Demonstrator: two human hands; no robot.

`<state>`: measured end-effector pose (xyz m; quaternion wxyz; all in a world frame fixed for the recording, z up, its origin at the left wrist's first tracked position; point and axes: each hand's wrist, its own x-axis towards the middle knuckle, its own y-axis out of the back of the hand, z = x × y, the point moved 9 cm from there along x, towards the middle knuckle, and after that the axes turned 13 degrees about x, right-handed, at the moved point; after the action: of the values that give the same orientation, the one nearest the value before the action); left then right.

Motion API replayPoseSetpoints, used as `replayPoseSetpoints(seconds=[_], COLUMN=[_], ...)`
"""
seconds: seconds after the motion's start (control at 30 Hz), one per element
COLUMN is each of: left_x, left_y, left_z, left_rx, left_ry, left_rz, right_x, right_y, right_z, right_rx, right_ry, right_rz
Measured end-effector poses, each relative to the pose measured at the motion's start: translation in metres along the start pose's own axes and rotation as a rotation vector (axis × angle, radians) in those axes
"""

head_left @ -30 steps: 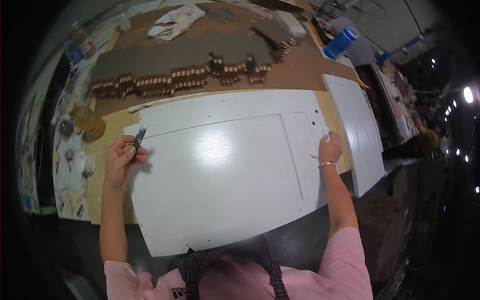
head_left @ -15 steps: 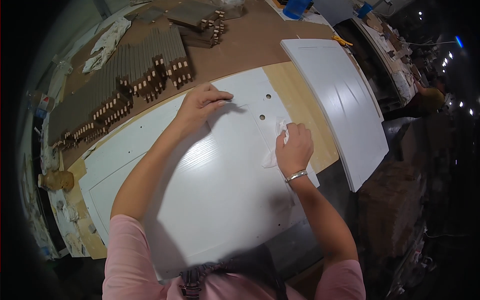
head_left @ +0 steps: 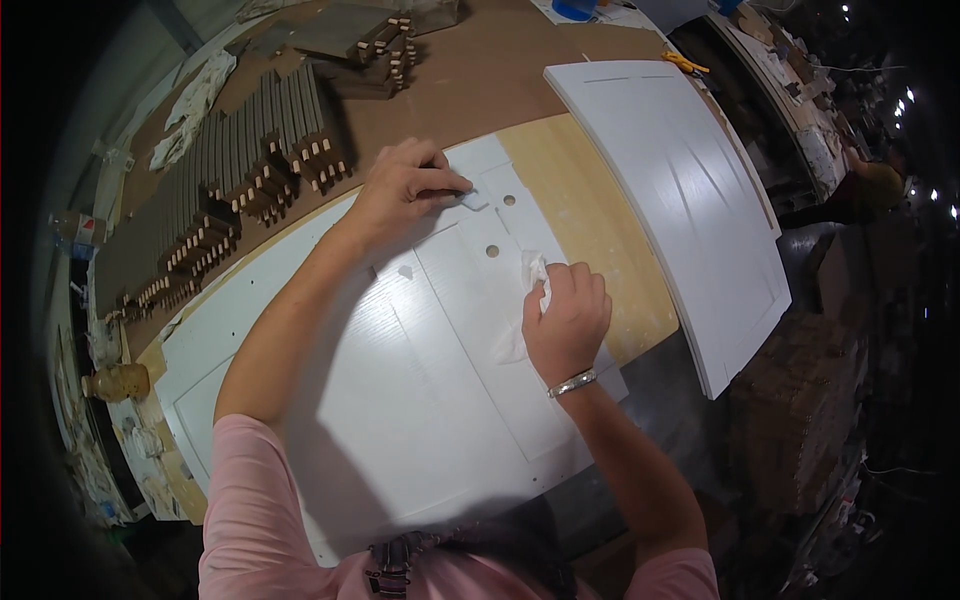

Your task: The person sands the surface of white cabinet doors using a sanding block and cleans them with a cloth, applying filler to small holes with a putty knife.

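A white panel door (head_left: 420, 400) with shallow grooves and two round holes lies flat before me. At its far edge my left hand (head_left: 410, 185) is closed in a pinch on a small flat pale-blue piece (head_left: 473, 201), which rests on the panel left of the holes; its kind is unclear. My right hand (head_left: 572, 318) grips a crumpled white cloth (head_left: 512, 340) against the panel's right part, nearer to me than the holes. A small pale spot (head_left: 405, 271) shows on the panel below my left wrist.
Stacked brown slats (head_left: 230, 180) with pale dowel ends stand at the far left. Another white panel (head_left: 675, 190) leans over the bench's right side, with yellow-handled pliers (head_left: 684, 63) behind it. A jar (head_left: 117, 382) stands at left. Another person (head_left: 870, 190) is at far right.
My left hand has slid right along the panel toward the holes, and the pale-blue piece now shows. The whole view has shifted; my right hand keeps the cloth at about the same place.
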<state>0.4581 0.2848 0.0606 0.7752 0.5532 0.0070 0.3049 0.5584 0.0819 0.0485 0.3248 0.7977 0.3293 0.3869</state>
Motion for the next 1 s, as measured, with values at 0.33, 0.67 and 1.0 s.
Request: replayPoseSetpoints(seconds=[0.33, 0.67, 1.0], left_x=[0.005, 0.008, 0.013], left_y=[-0.008, -0.016, -0.017], left_z=[0.001, -0.006, -0.008], left_rx=[-0.002, -0.027, -0.030], left_ry=[-0.049, 0.012, 0.089], left_rz=[-0.003, -0.050, -0.034], right_x=[0.000, 0.000, 0.000], right_y=[-0.003, -0.002, -0.001], right_z=[0.000, -0.002, -0.002], right_rx=[-0.006, -0.017, -0.016], right_ry=[-0.008, 0.005, 0.012], right_rz=[-0.014, 0.001, 0.016])
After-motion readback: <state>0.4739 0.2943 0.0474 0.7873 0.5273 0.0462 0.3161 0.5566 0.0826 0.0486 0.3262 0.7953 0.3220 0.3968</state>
